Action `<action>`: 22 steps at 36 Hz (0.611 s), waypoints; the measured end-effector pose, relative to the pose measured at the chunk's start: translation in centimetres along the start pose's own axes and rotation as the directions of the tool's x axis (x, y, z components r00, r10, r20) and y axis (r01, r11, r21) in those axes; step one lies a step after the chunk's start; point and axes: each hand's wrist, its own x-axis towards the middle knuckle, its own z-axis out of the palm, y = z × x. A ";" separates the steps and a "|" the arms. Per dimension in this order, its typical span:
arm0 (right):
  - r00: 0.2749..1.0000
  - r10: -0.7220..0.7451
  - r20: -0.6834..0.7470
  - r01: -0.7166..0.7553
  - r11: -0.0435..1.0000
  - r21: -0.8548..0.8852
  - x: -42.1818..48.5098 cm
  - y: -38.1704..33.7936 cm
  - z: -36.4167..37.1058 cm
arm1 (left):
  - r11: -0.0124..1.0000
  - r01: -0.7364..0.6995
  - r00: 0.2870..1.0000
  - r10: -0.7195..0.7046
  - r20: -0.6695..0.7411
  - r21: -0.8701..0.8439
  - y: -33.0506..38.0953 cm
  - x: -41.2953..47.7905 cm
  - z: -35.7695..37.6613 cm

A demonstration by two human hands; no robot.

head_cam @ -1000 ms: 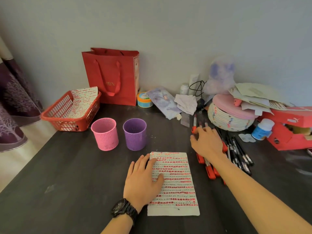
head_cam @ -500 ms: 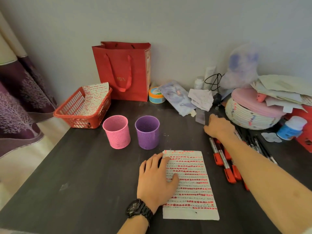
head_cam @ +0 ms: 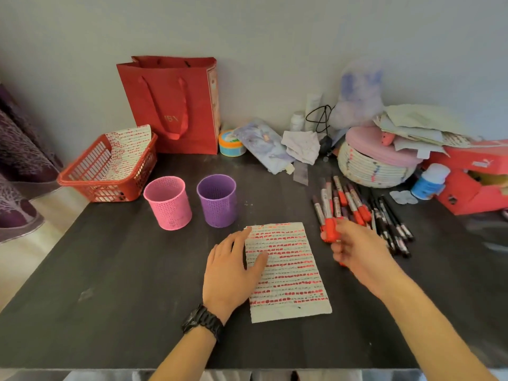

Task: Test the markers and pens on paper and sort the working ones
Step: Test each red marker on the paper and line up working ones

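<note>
A sheet of paper (head_cam: 288, 273) covered in rows of red marks lies on the dark table. My left hand (head_cam: 233, 268) presses flat on its left edge. To the right of the paper my right hand (head_cam: 357, 251) grips a red-capped marker (head_cam: 330, 231), cap pointing up and left. Behind that hand lies a pile of red-capped markers (head_cam: 343, 200), with several black pens (head_cam: 390, 221) beside them. A pink mesh cup (head_cam: 168, 202) and a purple mesh cup (head_cam: 217, 199) stand behind the paper to the left.
A red plastic basket (head_cam: 82, 177) holding marked paper sits at the far left edge. A red gift bag (head_cam: 176, 103) stands against the wall. A woven basket with a pink lid (head_cam: 373, 166), loose papers, a blue-labelled bottle (head_cam: 428, 182) and a red shoebox (head_cam: 472, 182) crowd the right.
My right hand came back from the far end of the marker pile toward the paper, now holding a red-capped marker. My left hand stayed on the paper.
</note>
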 end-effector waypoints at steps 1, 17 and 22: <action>1.000 0.004 0.023 -0.005 1.000 0.029 -2.1 1.0 -0.1 | 0.998 0.022 1.000 -0.023 -0.021 -0.064 0.0 -0.2 -0.2; 0.989 -0.130 -0.065 0.132 0.991 0.031 -16.5 9.2 1.3 | 0.882 -0.133 0.981 0.183 0.069 -0.453 6.2 -11.0 -0.5; 0.973 -0.221 -0.061 0.214 0.970 -0.114 -16.9 9.3 2.0 | 0.920 -0.197 0.931 0.284 0.229 -0.339 7.7 -12.6 0.5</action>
